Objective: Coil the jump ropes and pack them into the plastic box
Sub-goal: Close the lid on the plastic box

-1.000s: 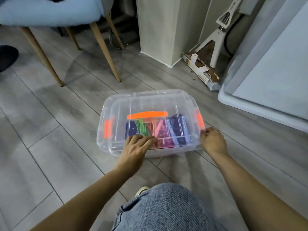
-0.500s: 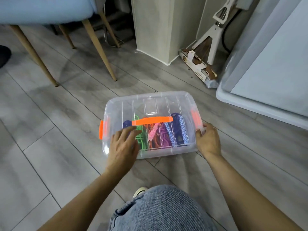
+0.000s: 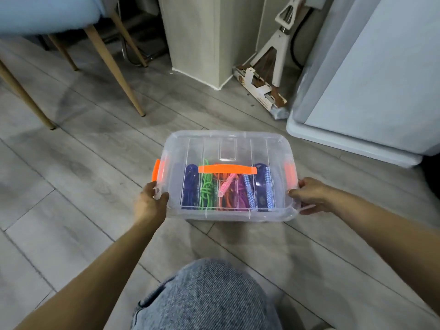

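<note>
A clear plastic box (image 3: 228, 141) with its lid on and orange clips and handle sits on the wood floor in front of me. Through the lid I see several coiled jump ropes (image 3: 207, 189) in blue, green, orange and purple, with patterned handles. My left hand (image 3: 150, 203) grips the box's near left corner, thumb on the lid. At the near right corner, my right hand (image 3: 309, 195) grips the rim just below the right orange clip.
A blue chair with wooden legs (image 3: 114, 67) stands at the back left. A beige cabinet (image 3: 209, 39) and a floor mop (image 3: 264, 89) are behind the box. A white appliance (image 3: 371, 91) fills the right. My knee in jeans (image 3: 207, 296) is below.
My left hand slid off the lid's front to the box's near left corner. My right hand stayed at the right side. The box now sits squarer to me.
</note>
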Demonstrator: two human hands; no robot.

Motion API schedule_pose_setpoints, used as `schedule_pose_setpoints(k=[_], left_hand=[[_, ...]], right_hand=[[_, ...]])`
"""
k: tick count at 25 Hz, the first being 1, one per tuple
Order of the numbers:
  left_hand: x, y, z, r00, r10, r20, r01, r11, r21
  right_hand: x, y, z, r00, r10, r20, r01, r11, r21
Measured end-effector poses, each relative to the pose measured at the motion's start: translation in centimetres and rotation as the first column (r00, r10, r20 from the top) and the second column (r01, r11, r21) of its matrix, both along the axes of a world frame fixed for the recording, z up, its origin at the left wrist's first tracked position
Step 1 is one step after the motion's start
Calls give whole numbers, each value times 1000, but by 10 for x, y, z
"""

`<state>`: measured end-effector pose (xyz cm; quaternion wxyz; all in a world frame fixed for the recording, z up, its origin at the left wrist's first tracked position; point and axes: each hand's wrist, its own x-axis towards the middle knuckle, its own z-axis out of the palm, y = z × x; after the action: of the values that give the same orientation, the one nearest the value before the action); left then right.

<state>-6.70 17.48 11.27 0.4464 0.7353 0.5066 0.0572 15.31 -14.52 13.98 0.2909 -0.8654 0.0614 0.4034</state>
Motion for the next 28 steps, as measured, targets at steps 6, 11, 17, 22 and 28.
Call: schedule_pose_setpoints(k=[6, 11, 17, 22, 28], left_hand=[[71, -56, -1, 947, -320, 14, 320, 947, -14], [125, -102, 5, 763, -641, -87, 640, 767, -36], [177, -162, 36, 446, -874, -190, 831, 484, -274], [187, -180, 13, 737, -657, -160, 619, 751, -228], [195, -223, -28, 966, -240, 100, 256, 810, -527]], right_hand=[[12, -120, -7, 980, -128, 155, 125, 992, 26], [-18, -213, -37, 769, -474, 429, 432, 880, 199], [-57, -281, -53, 540, -710, 452, 619, 699, 359], [-70, -296, -55, 425, -842, 333, 708, 538, 457], [-57, -307, -73, 393, -852, -346, 822, 157, 547]])
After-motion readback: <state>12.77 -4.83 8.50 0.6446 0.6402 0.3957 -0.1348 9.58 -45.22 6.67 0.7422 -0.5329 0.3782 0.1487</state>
